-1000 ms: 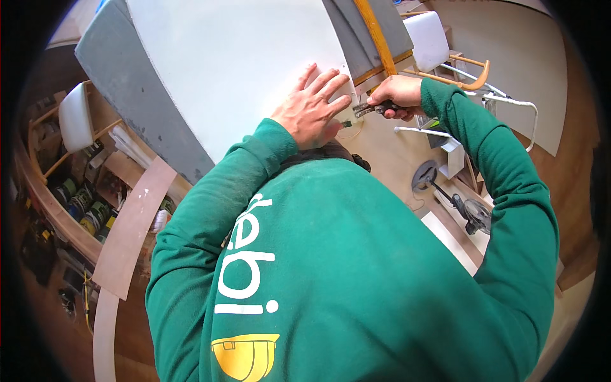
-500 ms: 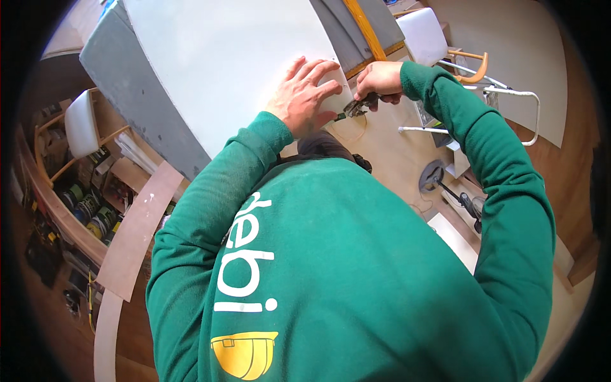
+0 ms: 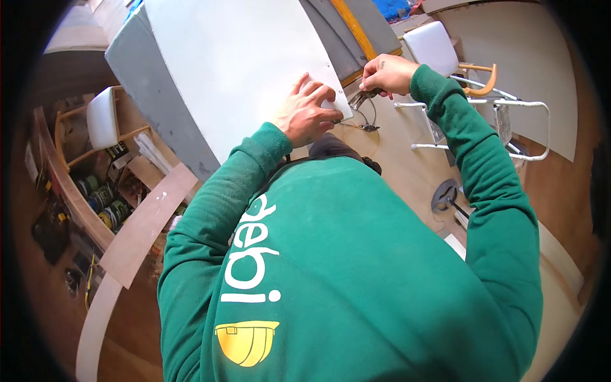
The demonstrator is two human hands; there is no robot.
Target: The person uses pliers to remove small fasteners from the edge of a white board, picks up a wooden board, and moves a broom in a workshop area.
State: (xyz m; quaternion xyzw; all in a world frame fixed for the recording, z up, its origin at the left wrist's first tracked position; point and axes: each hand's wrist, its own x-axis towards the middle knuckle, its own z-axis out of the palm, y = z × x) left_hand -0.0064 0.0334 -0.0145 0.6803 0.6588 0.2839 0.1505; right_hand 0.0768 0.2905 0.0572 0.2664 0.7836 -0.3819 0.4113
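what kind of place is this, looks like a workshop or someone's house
Most likely a workshop or a room under renovation. A large white panel stands under the left hand, loose wooden boards lean nearby, and shelves of cans and tools line one side. The right hand grips a small tool.

Both green-sleeved arms reach forward and up. The left hand [image 3: 309, 114] lies palm-down, fingers spread flat. The right hand [image 3: 388, 73] is curled in a closed grip, knuckles up.
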